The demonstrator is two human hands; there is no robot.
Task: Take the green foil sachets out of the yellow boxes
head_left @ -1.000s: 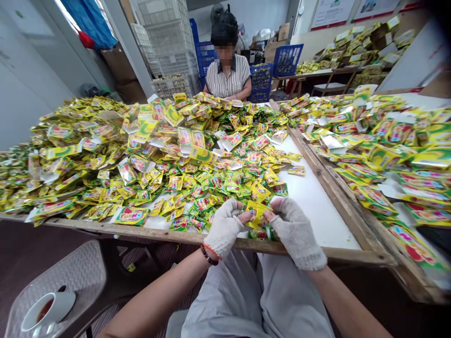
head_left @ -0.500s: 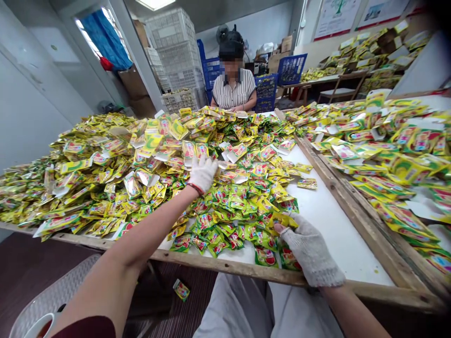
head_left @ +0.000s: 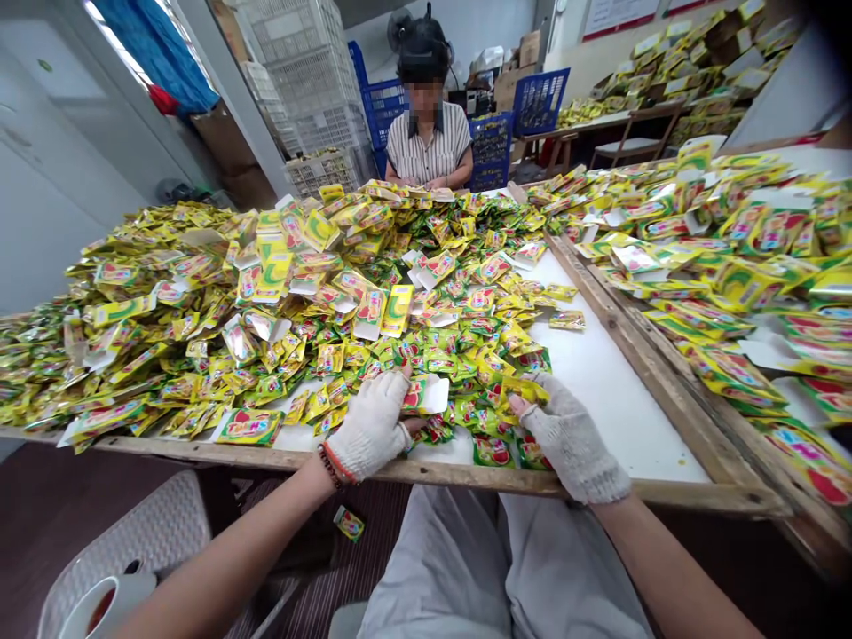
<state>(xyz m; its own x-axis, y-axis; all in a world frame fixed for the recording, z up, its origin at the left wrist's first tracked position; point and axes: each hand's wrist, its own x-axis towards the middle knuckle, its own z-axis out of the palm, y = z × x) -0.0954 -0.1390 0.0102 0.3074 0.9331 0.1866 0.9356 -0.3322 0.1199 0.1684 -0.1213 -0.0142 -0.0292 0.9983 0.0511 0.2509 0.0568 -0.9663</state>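
Observation:
Both my hands wear white fingerless knit gloves. My left hand (head_left: 373,422) is closed on a flat printed carton (head_left: 426,393) with a white inside, near the table's front edge. My right hand (head_left: 565,430) pinches a small stack of yellow sachets (head_left: 525,390) just to its right. Under and around both hands lie several green-and-yellow sachets (head_left: 459,355). A large heap of sachets and flat cartons (head_left: 253,275) covers the left and far part of the white table (head_left: 599,382).
A person in a striped shirt (head_left: 429,146) sits at the far side. A second table (head_left: 745,266) piled with cartons adjoins on the right. A cup (head_left: 99,603) rests on a plastic stool at lower left. One sachet (head_left: 350,524) lies on the floor. Crates stand behind.
My left hand reached out into the heap, then came back to the front edge with a flat carton. My right hand stayed put with the sachets.

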